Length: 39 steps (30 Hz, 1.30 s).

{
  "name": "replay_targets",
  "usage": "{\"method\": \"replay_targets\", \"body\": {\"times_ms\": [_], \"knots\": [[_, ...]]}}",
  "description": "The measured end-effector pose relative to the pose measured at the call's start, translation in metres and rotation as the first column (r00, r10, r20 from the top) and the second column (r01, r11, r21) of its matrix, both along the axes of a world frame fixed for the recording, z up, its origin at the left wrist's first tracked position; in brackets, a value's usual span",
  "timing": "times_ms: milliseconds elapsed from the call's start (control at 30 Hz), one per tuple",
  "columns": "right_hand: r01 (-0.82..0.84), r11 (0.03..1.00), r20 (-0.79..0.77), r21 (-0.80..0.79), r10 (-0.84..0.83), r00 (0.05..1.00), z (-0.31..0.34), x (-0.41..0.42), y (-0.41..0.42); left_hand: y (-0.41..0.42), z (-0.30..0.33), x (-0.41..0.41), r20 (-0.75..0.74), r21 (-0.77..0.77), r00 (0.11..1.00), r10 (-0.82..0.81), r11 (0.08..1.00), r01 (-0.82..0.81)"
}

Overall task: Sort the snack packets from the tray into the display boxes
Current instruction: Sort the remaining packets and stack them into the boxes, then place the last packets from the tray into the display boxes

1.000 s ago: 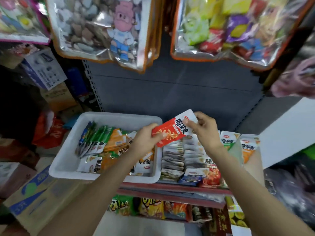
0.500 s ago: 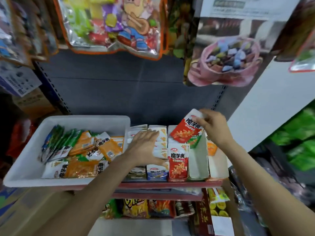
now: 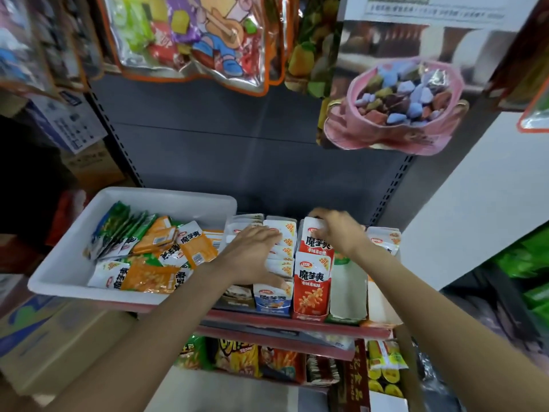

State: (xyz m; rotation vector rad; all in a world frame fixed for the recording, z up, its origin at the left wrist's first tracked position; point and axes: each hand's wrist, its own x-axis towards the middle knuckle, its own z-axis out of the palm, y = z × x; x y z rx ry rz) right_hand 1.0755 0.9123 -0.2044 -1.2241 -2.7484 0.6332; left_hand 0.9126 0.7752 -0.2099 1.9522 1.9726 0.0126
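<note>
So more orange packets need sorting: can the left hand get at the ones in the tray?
Probably yes: the left hand rests open beside the tray, and the orange packets lie uncovered on top.

Soft, even indoor light falls from above, bright on the white tray and the packets, dim at the far left. Glare streaks the hanging foil bags. Wide-angle bending curves the shelf uprights. Edges and corners smear with blur; the middle stays fairly sharp.
</note>
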Motion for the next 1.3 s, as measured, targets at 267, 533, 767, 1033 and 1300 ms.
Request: {"method": "replay_targets", "body": {"times_ms": [267,533,767,1033,1300], "knots": [[-0.027,0.998,-0.012,0.063,0.028,1.0,-0.032,0.004,-0.021,-0.006,-0.009,-0.003,0.052,0.069,0.998,0.022,0.997,-0.025],[-0.041,0.998,0.009,-0.045,0.042,0.999,-0.042,0.011,-0.034,-0.008,-0.007,-0.006,0.058,0.041,0.998,-0.001,0.999,-0.001],[-0.157,0.981,0.286,0.109,0.121,0.951,-0.048,0.016,-0.046,-0.008,-0.01,-0.008,0.041,0.052,0.999,-0.022,0.998,0.02],[0.038,0.995,-0.155,0.091,-0.024,0.988,-0.006,-0.014,-0.063,-0.025,-0.008,-0.02,0.251,0.327,0.965,0.078,0.931,-0.16],[-0.167,0.984,-0.269,0.063,0.178,0.946,0.007,-0.127,-0.117,-0.074,-0.023,-0.099,0.29,0.381,0.905,0.312,0.83,-0.408]]}}
